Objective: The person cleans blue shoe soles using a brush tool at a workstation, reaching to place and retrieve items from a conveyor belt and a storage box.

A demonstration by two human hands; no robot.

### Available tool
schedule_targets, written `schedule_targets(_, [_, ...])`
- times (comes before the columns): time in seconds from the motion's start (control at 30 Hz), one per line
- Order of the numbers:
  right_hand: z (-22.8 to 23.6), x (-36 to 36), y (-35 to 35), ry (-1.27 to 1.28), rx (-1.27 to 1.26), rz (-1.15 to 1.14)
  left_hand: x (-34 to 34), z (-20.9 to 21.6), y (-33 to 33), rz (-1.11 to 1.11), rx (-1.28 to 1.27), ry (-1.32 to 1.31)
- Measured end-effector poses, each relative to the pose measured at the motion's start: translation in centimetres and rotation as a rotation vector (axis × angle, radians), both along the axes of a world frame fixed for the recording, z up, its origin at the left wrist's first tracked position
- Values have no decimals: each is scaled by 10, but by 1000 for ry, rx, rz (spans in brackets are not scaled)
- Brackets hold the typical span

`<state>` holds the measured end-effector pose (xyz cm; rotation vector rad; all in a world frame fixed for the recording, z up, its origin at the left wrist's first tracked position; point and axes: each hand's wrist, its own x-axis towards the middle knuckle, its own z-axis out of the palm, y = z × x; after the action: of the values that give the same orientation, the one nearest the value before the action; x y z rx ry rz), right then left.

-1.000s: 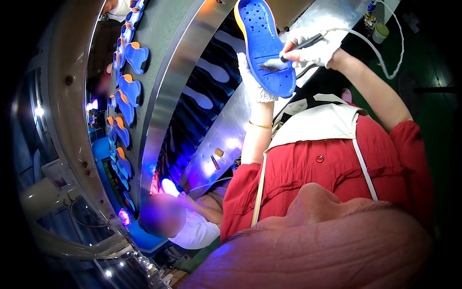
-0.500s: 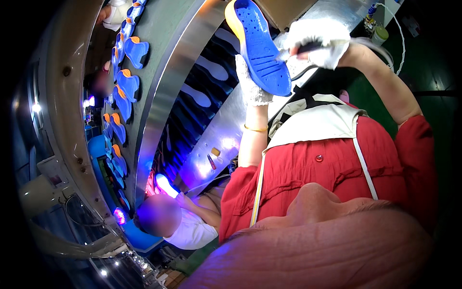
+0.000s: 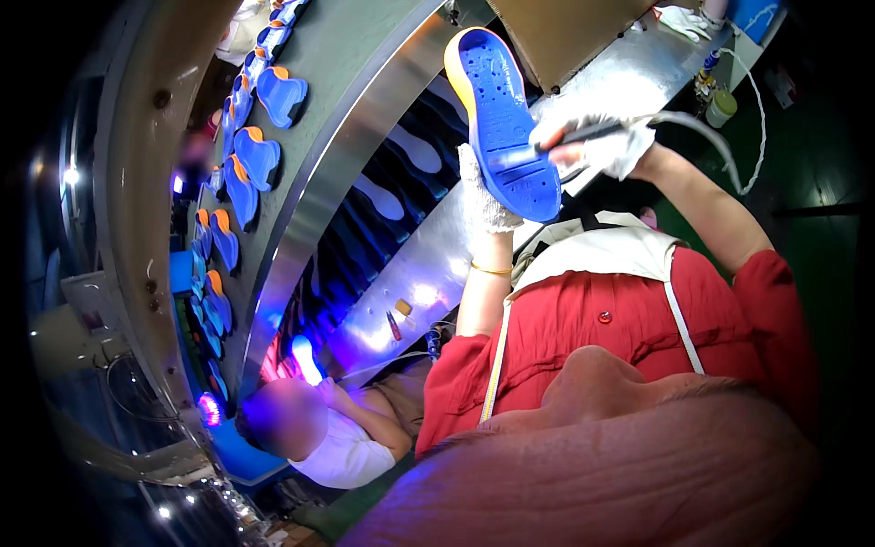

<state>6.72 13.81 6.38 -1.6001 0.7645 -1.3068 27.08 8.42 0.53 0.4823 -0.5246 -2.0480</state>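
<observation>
my view has the blue sole with an orange edge (image 3: 504, 128) raised in front of the person's chest, above the metal table (image 3: 374, 314). the left hand (image 3: 489, 202), in a white glove, grips its near end from the left; some fingers press along the edge, but the rest are hidden behind it, so i can't tell their spread. the right hand (image 3: 602, 146) is smeared by motion; bare fingertips pinch the dark-handled brush (image 3: 591, 135), its bristles too blurred for me to say whether they touch. a brown box (image 3: 574, 41) is cut off at the far edge. left, blue-and-orange soles (image 3: 257, 159) overlap on the belt (image 3: 351, 59), partly covering one another.
</observation>
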Motion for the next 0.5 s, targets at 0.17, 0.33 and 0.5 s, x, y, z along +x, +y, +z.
schedule_targets(0.17, [16,-31,-44,233,-464,-372,7,-13,-4,-79,-104,-124])
schedule_targets(0.33, [30,-39,-13,503,-583,-199,6,12,-14,-153,-187,-96])
schedule_targets(0.5, [37,-54,8,230,-390,-394,-1,92,-82,-289,-314,276])
